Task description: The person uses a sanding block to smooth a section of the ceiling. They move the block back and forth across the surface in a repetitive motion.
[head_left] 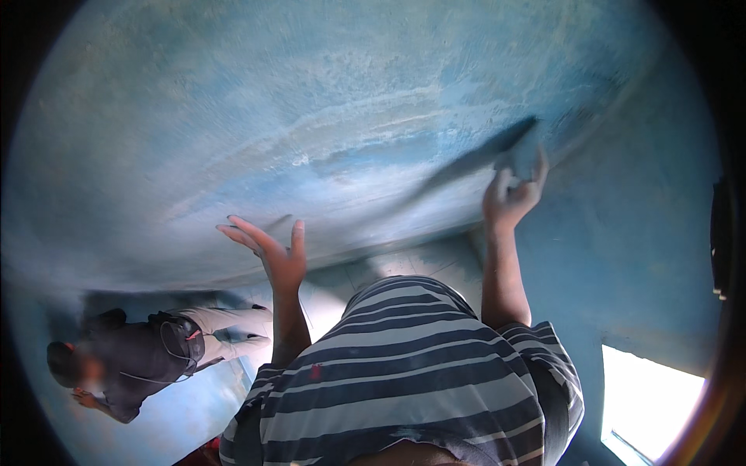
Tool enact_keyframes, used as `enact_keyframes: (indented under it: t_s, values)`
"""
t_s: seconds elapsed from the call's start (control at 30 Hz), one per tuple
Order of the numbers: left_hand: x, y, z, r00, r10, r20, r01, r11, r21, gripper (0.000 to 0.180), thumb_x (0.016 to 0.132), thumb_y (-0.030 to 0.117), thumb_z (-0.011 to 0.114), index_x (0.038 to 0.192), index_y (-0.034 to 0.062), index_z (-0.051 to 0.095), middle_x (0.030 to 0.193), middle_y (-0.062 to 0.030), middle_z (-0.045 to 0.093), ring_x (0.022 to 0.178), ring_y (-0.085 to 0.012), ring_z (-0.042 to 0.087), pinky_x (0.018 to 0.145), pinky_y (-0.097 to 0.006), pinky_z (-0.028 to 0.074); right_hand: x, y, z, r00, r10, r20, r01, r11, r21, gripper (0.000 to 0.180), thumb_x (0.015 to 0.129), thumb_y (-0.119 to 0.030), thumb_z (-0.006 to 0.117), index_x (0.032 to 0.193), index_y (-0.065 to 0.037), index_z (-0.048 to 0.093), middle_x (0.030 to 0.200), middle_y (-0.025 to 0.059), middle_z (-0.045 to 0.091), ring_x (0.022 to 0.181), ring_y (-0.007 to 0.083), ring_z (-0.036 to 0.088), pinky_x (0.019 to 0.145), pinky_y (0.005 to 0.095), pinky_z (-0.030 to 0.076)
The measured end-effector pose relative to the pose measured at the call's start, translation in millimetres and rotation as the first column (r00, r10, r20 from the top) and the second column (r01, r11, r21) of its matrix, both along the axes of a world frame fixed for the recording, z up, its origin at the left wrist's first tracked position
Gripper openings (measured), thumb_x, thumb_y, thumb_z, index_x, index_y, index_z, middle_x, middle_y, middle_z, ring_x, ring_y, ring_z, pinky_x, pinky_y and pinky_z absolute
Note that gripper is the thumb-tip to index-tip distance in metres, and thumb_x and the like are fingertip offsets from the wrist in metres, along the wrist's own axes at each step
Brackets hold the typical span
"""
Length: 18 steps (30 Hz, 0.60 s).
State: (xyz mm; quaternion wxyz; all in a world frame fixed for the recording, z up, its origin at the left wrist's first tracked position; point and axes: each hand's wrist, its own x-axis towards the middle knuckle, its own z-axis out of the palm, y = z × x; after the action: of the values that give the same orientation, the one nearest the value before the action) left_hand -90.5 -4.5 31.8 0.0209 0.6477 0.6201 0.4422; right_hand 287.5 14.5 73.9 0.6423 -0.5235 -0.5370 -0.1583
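Note:
My left hand (281, 260) is raised near the worn blue wall (373, 147), fingers spread, with nothing in it. I cannot tell whether its fingertips touch the wall. Higher up on the right, my right hand (513, 200) grips a flat blue-grey piece (524, 158) against the wall, close to the corner. Motion blur hides what kind of thing this piece is. A long dark shadow stretches leftward from it across the wall. Pale scuffed streaks and patches mark the paint between my two hands.
Another wall (622, 233) meets this one on the right, with a bright opening (649, 400) low in it. A dark item (719, 237) hangs at the far right. A person in a dark top (140, 357) stands at the lower left. Pale floor tiles (435, 260) show below.

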Motion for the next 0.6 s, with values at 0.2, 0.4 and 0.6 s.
enact_keyframes:
  t_s: [0.2,0.4,0.6]
  values:
    - [6,6,4,1.0,0.011,0.028,-0.011,1.0,-0.008,0.119,0.09,0.03,0.075,0.159,0.0015,-0.018,0.157,-0.0378,-0.03,0.149,-0.0558,-0.019,0.119,-0.066,0.001,8,9,-6,0.999,0.012,-0.042,-0.012,1.0,-0.009,0.043,0.074,0.005,0.066,0.117,0.004,0.068,0.14,0.0212,0.056,0.126,0.0395,0.056,0.107,0.0447,0.044]
    - [1,31,-17,0.993,-0.027,0.111,0.026,1.0,0.01,0.117,0.089,0.025,0.075,0.16,0.0025,-0.016,0.161,-0.0336,-0.026,0.153,-0.0518,-0.013,0.122,-0.06,0.0,-24,28,-13,0.936,0.003,0.352,0.015,0.999,-0.049,0.049,0.071,0.006,0.064,0.121,0.004,0.067,0.138,0.0204,0.059,0.128,0.0385,0.055,0.108,0.0432,0.044]
    - [-16,36,-70,0.986,0.019,0.166,-0.031,0.997,0.067,0.111,0.093,0.024,0.069,0.159,-0.0008,-0.017,0.163,-0.0335,-0.023,0.153,-0.0482,-0.015,0.122,-0.058,-0.003,-7,43,-75,0.911,0.021,-0.411,-0.022,1.0,0.004,0.039,0.084,0.006,0.061,0.122,0.006,0.066,0.138,0.022,0.059,0.126,0.0379,0.059,0.103,0.0404,0.048]
